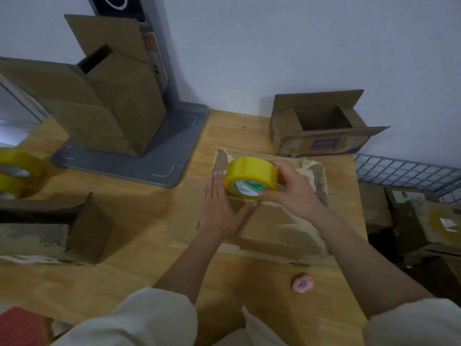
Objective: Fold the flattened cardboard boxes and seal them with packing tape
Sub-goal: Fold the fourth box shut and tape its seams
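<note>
From my remote seat I read this as the sealing step on the box [272,218] lying mid-counter, its flaps folded down. Far left on the counter [139,245] sits a spare roll [17,171], and nearer me an open box lies on its side [50,228]; neither is in play. My left hand [220,208] lies flat, fingers straight, pressing the box's top by the seam. Just right of it, the tape [250,177] stands on edge on the box, my right hand [291,191] curled round it, thumb at the core's lower rim. I judge the strip is being started or laid along the seam (I cannot make out a free tape end). Next I'd want the roll drawn along the seam while the left hand keeps the flaps down, then a cut; the pink cutter [302,284] waits nearer me, right of centre. An open box [321,126] stands behind.
</note>
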